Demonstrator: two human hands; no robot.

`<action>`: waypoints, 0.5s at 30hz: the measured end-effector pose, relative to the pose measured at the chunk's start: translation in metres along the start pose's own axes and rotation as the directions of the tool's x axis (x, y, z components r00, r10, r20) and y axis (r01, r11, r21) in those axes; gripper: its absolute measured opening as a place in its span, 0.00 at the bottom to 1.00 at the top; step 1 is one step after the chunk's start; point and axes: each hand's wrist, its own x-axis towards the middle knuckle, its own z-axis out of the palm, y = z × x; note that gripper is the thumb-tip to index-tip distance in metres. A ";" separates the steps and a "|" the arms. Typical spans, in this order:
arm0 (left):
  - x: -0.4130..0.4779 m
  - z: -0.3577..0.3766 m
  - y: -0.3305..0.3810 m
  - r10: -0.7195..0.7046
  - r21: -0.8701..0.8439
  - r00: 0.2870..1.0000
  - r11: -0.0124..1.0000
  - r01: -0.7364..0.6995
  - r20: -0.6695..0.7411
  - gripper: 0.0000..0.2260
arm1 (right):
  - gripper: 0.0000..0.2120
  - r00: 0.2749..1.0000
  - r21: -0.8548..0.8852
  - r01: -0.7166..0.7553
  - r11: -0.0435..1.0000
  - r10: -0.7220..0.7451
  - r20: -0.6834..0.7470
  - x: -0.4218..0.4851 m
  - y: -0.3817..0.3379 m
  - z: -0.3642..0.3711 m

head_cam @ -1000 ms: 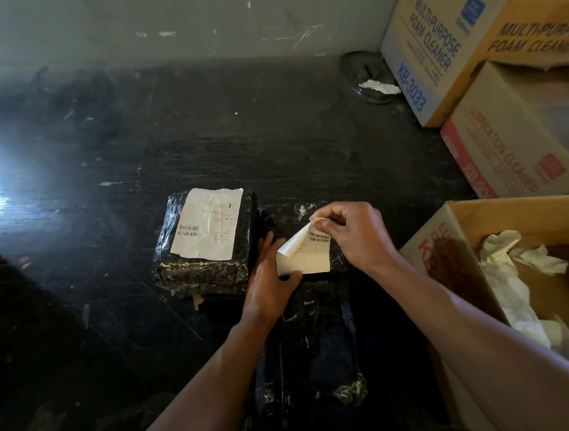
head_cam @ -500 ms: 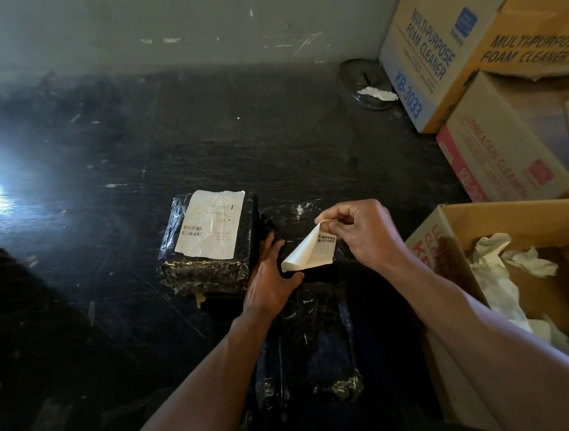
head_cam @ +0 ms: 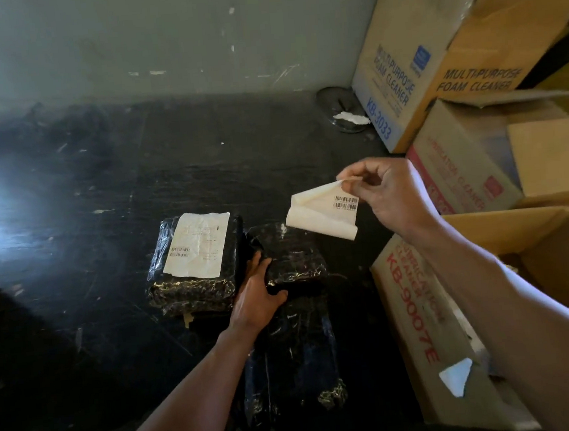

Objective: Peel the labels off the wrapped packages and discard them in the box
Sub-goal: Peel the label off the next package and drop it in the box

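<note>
Two hands, right (head_cam: 389, 195) pinching peeled label (head_cam: 321, 214), left (head_cam: 256, 298) gripping package (head_cam: 293, 255)

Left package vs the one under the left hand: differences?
The left package keeps a white label stuck flat on top; the right package is bare, its label curling in the right hand. The left hand grips the right package; the left one lies untouched. Both are dark, shiny-wrapped, side by side.

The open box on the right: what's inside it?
The box holds the discarded labels, but the right arm covers most of its inside; only bare cardboard wall shows. The right hand holds a peeled label beside it, not yet in.
</note>
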 end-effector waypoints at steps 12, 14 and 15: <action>-0.031 -0.006 0.093 0.039 -0.161 0.999 0.986 -0.041 -0.014 0.32 | 0.11 0.934 -0.099 -0.233 0.967 0.194 -0.300 -0.047 0.040 -0.102; -0.043 0.002 0.123 0.136 -0.172 0.990 0.977 -0.126 0.047 0.32 | 0.06 0.900 -0.093 -0.298 0.950 0.247 -0.359 -0.059 0.049 -0.122; -0.050 0.008 0.139 0.199 -0.164 0.977 0.969 -0.184 0.080 0.33 | 0.04 0.882 -0.090 -0.336 0.938 0.279 -0.380 -0.066 0.054 -0.129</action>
